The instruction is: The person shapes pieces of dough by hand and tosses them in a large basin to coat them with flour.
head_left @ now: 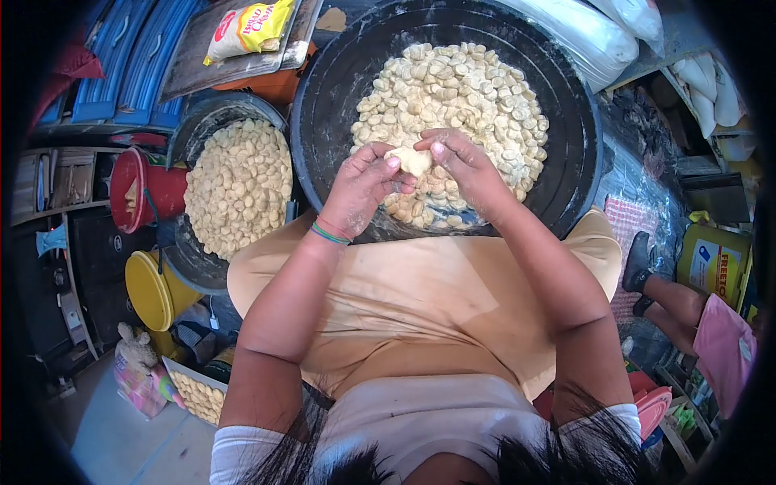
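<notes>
Between the fingertips of both hands is a small pale piece of dough [416,161]. My left hand [362,182] pinches its left side, thumb and fingers closed. On the other side my right hand [466,168] grips it with thumb and forefinger. Both hands are dusted with flour and held above a wide black tub [578,162]. Many flattened round dough pieces [453,89] lie heaped in that tub, with the nearest ones partly hidden under my hands. To the left, a second dark tub [187,129] holds another heap of similar dough pieces [238,186].
Left of the tubs stand a red bucket [166,190] and a yellow bucket [153,287]. A bread crumb bag [250,31] lies on a board at the back. White sacks [566,36] stand back right. Another person's leg [675,299] shows at right, near a yellow-green container [711,259].
</notes>
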Available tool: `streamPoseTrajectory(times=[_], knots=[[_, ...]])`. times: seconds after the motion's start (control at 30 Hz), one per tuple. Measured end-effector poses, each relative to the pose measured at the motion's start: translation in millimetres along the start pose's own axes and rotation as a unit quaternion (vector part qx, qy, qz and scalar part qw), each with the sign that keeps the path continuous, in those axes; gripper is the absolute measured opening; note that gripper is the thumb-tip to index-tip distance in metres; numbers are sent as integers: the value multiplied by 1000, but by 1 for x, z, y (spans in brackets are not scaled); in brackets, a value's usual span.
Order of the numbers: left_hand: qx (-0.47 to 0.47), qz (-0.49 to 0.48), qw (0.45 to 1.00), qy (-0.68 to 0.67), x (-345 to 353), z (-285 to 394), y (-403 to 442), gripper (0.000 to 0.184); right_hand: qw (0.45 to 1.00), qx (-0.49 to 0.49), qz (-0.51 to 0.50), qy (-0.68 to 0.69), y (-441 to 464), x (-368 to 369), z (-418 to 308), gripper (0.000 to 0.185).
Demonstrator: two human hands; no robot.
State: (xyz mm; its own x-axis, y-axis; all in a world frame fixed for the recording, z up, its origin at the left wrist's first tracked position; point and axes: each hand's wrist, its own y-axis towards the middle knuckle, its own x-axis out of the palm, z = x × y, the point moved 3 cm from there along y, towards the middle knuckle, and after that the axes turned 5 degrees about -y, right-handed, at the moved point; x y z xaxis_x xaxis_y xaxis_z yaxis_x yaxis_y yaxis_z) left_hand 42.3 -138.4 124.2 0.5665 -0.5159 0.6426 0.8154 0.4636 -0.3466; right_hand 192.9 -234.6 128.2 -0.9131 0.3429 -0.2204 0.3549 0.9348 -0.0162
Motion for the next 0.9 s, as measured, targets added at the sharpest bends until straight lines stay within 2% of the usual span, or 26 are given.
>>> streamPoseTrajectory(times=[0.1,0.17,0.33,0.43,0.57,0.63,0.67,0.77,0.83,0.9], knots=[[0,-1,1000,27,0,-3,1,16,988,103,-37,106,-9,8,-10,30],[11,-14,998,52,-4,-5,2,15,981,134,-56,131,-8,8,-5,30],[35,-14,999,1,-12,5,4,13,965,178,-49,184,-2,-2,14,31],[27,-18,999,9,-4,7,2,12,985,103,-15,135,-4,4,-7,27],[16,-73,997,-1,-5,2,3,14,973,146,-68,163,-7,11,4,29],[26,-100,993,-48,-10,4,3,16,964,183,-93,170,-5,2,14,32],[31,-114,990,-72,-12,6,4,17,964,181,-91,170,-3,-2,16,33],[62,-63,996,-32,-14,10,5,15,971,166,-76,154,0,-9,11,33],[65,-69,995,-28,-7,9,4,18,980,147,-53,125,0,-3,2,31],[66,-87,994,-17,-2,6,4,20,977,128,-48,163,-4,7,-3,31]])
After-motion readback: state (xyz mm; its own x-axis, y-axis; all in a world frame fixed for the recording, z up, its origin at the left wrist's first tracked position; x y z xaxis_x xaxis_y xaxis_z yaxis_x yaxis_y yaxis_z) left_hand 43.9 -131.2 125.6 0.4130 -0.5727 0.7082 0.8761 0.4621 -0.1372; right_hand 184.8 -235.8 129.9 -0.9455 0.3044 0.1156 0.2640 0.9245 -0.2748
